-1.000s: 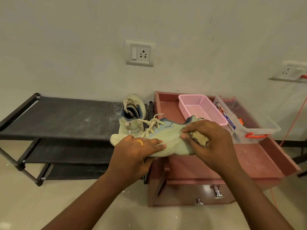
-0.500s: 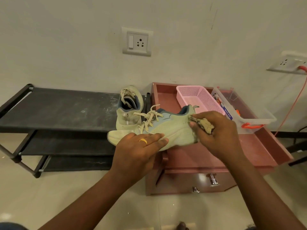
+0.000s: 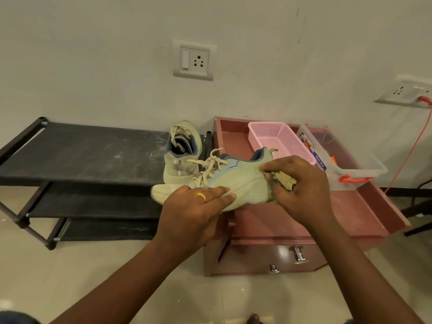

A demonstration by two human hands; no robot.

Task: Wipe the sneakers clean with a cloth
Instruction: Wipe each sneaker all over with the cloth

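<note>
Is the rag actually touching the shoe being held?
Touching. The head view shows the cloth, bunched in the right hand, pressed against the heel of the held sneaker.

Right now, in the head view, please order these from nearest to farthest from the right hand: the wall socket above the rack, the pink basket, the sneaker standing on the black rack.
1. pink basket, just behind the right hand, on the red cabinet.
2. standing sneaker, to the hand's left, on the black rack.
3. wall socket, highest, up on the wall to the left.
</note>
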